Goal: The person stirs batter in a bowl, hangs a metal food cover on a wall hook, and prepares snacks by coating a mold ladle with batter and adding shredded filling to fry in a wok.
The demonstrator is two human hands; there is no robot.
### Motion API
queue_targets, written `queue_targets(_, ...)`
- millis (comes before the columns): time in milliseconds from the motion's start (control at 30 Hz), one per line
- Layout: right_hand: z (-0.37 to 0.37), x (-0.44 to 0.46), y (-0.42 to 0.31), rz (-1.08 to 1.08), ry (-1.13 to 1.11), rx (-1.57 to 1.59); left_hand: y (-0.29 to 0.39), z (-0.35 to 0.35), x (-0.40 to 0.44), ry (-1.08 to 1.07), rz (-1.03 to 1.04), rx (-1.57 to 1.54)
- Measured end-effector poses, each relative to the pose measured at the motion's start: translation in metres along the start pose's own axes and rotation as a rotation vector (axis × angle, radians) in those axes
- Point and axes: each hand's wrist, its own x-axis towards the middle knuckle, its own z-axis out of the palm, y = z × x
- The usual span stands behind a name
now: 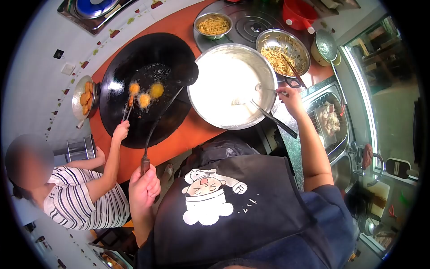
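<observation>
My left hand (144,187) is closed round the wooden grip of a long-handled black ladle (154,127). The ladle's dark round head is between the wok (121,123) and a large metal bowl (197,101) of white batter (228,76). My right hand (292,101) pinches the handle of a metal spoon (268,89) at the bowl's right rim, its end in the batter. A second utensil with a black handle (280,123) leans on the near rim. Three round golden fritters, one of them a yellow fritter (156,90), are in the wok's bubbling oil.
At left, a person in a striped shirt (85,197) holds tongs (127,110) on one fritter. Fried pieces fill a pan (82,113). Behind the batter stand a bowl of shreds (214,26) and a larger bowl (299,42) with chopsticks. The sink (342,172) is right.
</observation>
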Motion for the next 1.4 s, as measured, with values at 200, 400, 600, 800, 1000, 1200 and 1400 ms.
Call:
queue_targets(200, -0.006, -0.006, -0.02, -0.241, 0.095, -0.234, 0.002, 0.021, 0.013, -0.02, -0.055, 0.062)
queue_targets(400, 0.008, 0.007, -0.056, -0.086, 0.311, 0.095, 0.0, 0.039, 0.026, -0.063, -0.098, 0.16)
queue_targets(600, 0.05, 0.048, -0.056, -0.017, 0.216, 0.081, 0.001, 0.051, 0.036, -0.06, -0.121, 0.371)
queue_targets(800, 0.045, 0.07, -0.027, 0.319, 0.163, 0.576, 0.0, 0.041, 0.041, -0.049, -0.139, 0.351)
queue_targets(1000, 0.04, 0.066, -0.032, 0.178, 0.171, 0.456, -0.002, 0.036, 0.042, -0.023, -0.14, 0.374)
queue_targets(1200, 0.057, 0.062, -0.04, 0.246, 0.091, 0.497, -0.003, 0.029, 0.048, -0.051, -0.107, 0.397)
queue_targets(1400, 0.04, 0.063, -0.037, 0.341, 0.018, 0.791, -0.007, 0.019, 0.053, -0.055, -0.103, 0.373)
